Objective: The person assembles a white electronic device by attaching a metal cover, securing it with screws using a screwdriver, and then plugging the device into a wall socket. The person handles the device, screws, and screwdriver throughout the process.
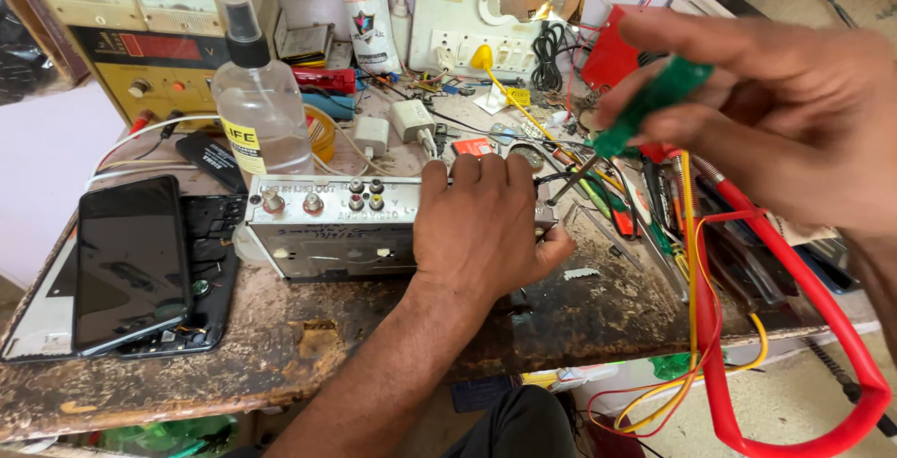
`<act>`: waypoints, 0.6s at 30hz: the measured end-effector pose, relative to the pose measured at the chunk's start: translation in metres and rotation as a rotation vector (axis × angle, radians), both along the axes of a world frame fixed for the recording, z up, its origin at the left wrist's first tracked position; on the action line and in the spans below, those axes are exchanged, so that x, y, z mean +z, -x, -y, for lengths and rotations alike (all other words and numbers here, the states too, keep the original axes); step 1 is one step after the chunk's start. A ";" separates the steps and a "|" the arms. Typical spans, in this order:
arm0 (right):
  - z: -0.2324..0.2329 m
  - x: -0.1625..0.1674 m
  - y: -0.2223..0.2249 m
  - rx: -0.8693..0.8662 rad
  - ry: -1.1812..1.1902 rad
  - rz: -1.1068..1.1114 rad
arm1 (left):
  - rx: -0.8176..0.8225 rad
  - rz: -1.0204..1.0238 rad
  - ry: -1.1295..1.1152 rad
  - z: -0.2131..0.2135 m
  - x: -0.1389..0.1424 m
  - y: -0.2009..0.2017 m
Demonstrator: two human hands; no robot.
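Observation:
A grey metal electronics box (pixel 327 224) with round sockets along its top edge lies on the worn workbench (pixel 280 346). My left hand (pixel 481 224) grips the box's right end, fingers over the top. My right hand (pixel 775 103) is raised at the upper right, shut on a green-handled screwdriver (pixel 654 103). Its thin metal tip (pixel 565 187) points down-left toward the right end of the box, close to my left fingers.
A clear spray bottle (pixel 257 103) stands behind the box. A dark phone (pixel 126 262) lies on an opened device at the left. A yellow power supply (pixel 140 37) stands at the back left. Red and yellow cables (pixel 719 327) and hand tools crowd the right side.

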State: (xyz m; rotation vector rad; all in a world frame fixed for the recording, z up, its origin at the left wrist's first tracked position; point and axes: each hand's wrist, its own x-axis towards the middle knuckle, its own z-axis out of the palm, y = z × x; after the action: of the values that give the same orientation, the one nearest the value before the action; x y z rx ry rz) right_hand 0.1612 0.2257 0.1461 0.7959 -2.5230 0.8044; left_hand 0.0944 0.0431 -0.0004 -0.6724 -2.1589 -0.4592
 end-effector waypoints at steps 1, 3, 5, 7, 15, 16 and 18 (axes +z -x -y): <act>0.000 0.002 0.001 -0.123 -0.080 -0.039 | 0.007 -0.010 0.002 0.000 0.000 0.001; 0.002 0.003 0.000 -0.176 -0.104 -0.031 | 0.013 -0.022 0.007 0.001 0.000 0.000; 0.003 0.004 0.000 -0.021 -0.005 0.036 | 0.006 0.001 0.013 0.001 0.001 0.001; 0.003 0.001 0.000 -0.026 0.010 -0.026 | 0.004 0.020 0.023 0.001 0.001 0.002; 0.000 -0.028 0.014 0.171 0.148 -0.022 | 0.002 0.025 0.030 0.001 0.001 0.004; 0.001 -0.032 0.017 0.173 0.143 -0.042 | 0.004 0.007 0.020 0.001 0.001 0.004; 0.004 -0.038 0.023 0.206 0.141 -0.051 | 0.018 -0.031 0.005 0.001 0.000 0.003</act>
State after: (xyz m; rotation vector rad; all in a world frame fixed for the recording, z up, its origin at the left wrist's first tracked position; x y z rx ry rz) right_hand 0.1385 0.2219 0.1079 1.0251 -2.3356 1.0026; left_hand 0.0913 0.0422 -0.0001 -0.6582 -2.1361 -0.4311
